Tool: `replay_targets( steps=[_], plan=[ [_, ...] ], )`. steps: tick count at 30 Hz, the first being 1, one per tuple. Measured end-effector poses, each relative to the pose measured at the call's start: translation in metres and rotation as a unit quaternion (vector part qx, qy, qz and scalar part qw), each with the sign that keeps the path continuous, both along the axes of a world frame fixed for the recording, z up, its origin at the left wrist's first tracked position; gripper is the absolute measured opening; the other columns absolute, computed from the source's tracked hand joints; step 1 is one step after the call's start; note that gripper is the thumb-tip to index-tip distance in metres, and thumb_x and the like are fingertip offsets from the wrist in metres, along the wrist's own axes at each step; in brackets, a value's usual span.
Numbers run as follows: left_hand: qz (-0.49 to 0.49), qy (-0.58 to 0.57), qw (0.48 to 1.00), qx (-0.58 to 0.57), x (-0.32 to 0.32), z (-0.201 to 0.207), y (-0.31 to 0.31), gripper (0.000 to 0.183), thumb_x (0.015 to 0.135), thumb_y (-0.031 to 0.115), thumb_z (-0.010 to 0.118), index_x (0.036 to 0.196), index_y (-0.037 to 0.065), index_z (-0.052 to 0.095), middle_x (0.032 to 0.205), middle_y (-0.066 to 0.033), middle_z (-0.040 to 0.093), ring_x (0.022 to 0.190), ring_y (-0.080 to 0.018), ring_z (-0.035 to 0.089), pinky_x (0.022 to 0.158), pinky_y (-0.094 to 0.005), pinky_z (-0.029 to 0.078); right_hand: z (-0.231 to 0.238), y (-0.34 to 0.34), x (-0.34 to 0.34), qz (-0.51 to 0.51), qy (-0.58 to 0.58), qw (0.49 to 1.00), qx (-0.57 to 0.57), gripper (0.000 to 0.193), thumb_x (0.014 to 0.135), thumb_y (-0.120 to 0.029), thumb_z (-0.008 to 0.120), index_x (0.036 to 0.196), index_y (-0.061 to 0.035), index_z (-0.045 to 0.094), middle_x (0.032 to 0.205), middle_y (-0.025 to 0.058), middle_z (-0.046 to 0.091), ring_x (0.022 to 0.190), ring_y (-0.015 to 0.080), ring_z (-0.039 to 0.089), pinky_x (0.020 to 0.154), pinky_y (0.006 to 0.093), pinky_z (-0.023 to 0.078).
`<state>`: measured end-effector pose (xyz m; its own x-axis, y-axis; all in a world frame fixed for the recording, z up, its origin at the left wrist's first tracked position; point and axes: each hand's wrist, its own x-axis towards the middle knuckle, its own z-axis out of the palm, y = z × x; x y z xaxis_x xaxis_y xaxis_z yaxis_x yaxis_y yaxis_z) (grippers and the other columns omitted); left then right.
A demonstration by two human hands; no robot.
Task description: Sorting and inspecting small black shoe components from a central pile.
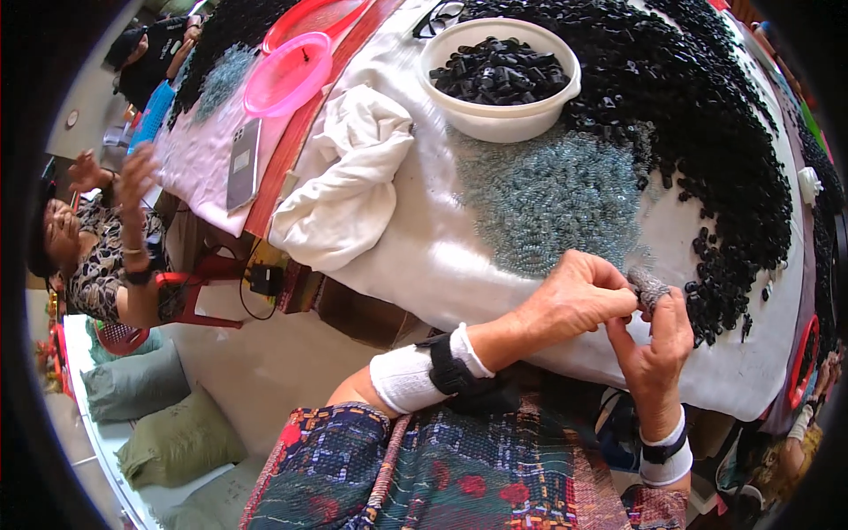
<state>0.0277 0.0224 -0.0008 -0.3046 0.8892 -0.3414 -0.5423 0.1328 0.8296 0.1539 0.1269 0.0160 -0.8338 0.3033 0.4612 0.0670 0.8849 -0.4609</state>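
Observation:
Near the front edge of the cloth-covered table, my left hand [579,299] and my right hand [655,349] meet fingertip to fingertip. Both are closed in a pinch. A small dark bit shows between them, too covered by fingers to name. A grey knitted finger cover [650,288] wraps one finger of my right hand. Just beyond my left hand lies a heap of small silvery-blue springs [556,199]. To the right of my hands spreads a large pile of small black plastic pieces [733,194]. More of these black pieces [503,75] fill a white plastic bowl [508,124] behind the springs.
A crumpled white cloth [353,181] lies left of the bowl. Further left are a phone [245,163], a pink basin [284,84] and a red basin [305,25]. A person [106,243] sits at the left with raised hands. Stuffed sacks [181,437] lie on the floor.

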Motion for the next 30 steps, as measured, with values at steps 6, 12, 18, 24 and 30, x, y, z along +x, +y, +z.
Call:
replay_targets(
  steps=[6, 12, 18, 24, 30],
  plan=[
    [-0.004, 0.0, 1.0, -0.004, -0.001, -0.003, 0.0, 0.017, 0.077, 0.017, 0.066, 0.079, 0.001, 0.068, 0.073, -0.0017, 0.065, 0.065, -0.0055, 0.057, 0.056, -0.0203, 0.046, 0.0, -0.003, -0.003, 0.0, -0.006, 1.0, -0.01, 0.03, 0.066, -0.001, 0.076, 0.091, 0.0025, 0.059, 0.079, 0.0139, 0.056, 0.063, 0.0257, 0.055, 0.054, 0.0341, 0.046],
    [-0.002, 0.013, 1.0, -0.005, -0.002, -0.002, 0.001, 0.019, 0.075, 0.018, 0.065, 0.081, 0.0, 0.068, 0.074, -0.0021, 0.065, 0.066, -0.0069, 0.058, 0.056, -0.0209, 0.047, 0.004, 0.0, -0.005, -0.008, -0.006, 1.0, 0.005, 0.023, 0.068, -0.001, 0.075, 0.085, 0.0019, 0.059, 0.07, 0.0107, 0.053, 0.056, 0.0221, 0.052, 0.049, 0.0311, 0.043],
    [-0.008, 0.029, 0.999, -0.012, -0.002, -0.001, 0.002, 0.02, 0.074, 0.018, 0.065, 0.081, -0.001, 0.068, 0.074, -0.0027, 0.066, 0.067, -0.008, 0.058, 0.057, -0.022, 0.048, 0.004, 0.003, -0.003, -0.011, -0.013, 1.0, 0.007, 0.022, 0.067, 0.001, 0.075, 0.08, 0.0011, 0.057, 0.068, 0.0123, 0.052, 0.057, 0.0254, 0.053, 0.049, 0.0334, 0.042],
    [-0.016, 0.058, 0.998, -0.011, -0.001, -0.005, 0.001, 0.022, 0.074, 0.02, 0.064, 0.081, -0.001, 0.068, 0.073, -0.0019, 0.065, 0.067, -0.0077, 0.058, 0.057, -0.0222, 0.048, -0.002, 0.003, 0.001, 0.016, -0.003, 1.0, 0.023, 0.024, 0.069, 0.0, 0.075, 0.074, -0.0001, 0.052, 0.065, 0.0109, 0.049, 0.053, 0.0254, 0.049, 0.046, 0.0329, 0.039],
    [-0.004, 0.02, 1.0, -0.003, -0.002, 0.004, -0.003, 0.024, 0.076, 0.022, 0.065, 0.082, 0.0, 0.068, 0.075, -0.0022, 0.066, 0.069, -0.0076, 0.058, 0.058, -0.0218, 0.047, 0.003, 0.008, 0.0, 0.012, -0.005, 1.0, 0.022, 0.025, 0.068, -0.002, 0.077, 0.084, 0.0025, 0.058, 0.069, 0.0124, 0.051, 0.057, 0.0258, 0.052, 0.049, 0.0348, 0.042]
  ],
)
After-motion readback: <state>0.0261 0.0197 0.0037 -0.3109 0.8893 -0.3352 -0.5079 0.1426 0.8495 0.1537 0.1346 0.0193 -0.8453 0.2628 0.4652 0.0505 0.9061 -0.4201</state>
